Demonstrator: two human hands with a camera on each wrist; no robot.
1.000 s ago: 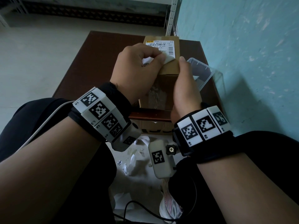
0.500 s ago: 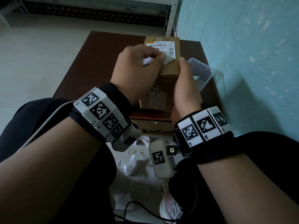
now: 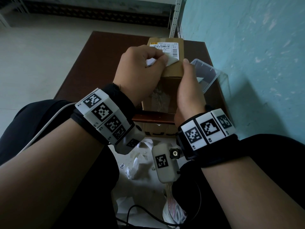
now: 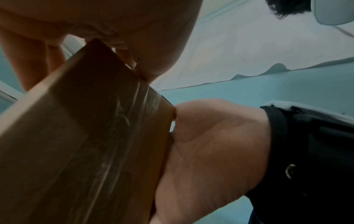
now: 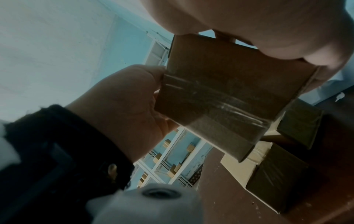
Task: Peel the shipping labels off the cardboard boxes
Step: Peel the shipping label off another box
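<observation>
Cardboard, matte brown and taped along one seam, formed the small box held above the dark wooden table. At its left, the left hand pinched the white shipping label, its glossy lifted corner curling off the top face. At its right, the right hand clasped the box's side, with a clear plastic tub beyond.

I see a brown cardboard box, taped along its near seam, held tilted above the table's near edge. Its white shipping label sits on top, near corner curled up.
</observation>
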